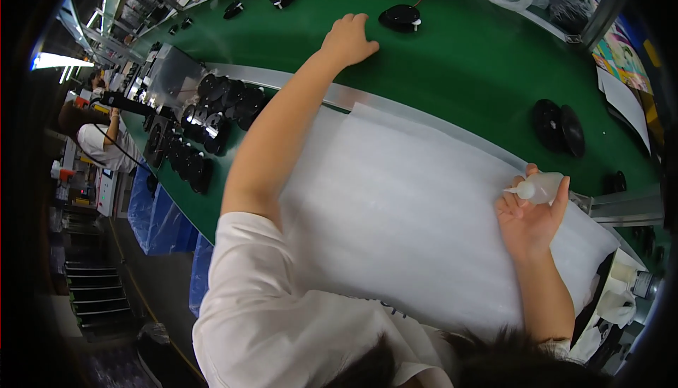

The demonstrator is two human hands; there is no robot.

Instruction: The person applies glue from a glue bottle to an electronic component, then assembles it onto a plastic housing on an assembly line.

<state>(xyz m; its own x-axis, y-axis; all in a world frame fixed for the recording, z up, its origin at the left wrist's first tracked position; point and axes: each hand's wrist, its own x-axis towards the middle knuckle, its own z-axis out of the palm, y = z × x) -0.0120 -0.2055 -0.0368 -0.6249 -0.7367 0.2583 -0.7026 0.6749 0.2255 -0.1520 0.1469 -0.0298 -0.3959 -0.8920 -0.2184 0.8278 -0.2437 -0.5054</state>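
My left hand (348, 40) is stretched out over the green conveyor belt (459, 56), its thumb apart from the fingers and nothing visible in its grasp. Just to the right of it, without contact, a glossy black round part (400, 18) lies on the belt with a small white tab and a thin wire sticking up. Over the white-covered work surface (395, 211), my right hand (528, 222) is closed around a small translucent squeeze bottle (546, 187). The bottle's thin nozzle points left.
Several black parts (224, 102) crowd the left beside a clear box (173, 73). Two black discs (558, 128) rest on the belt at right. A metal post (625, 208) stands beyond my right hand. Farther left, another person (102, 140) sits by the line.
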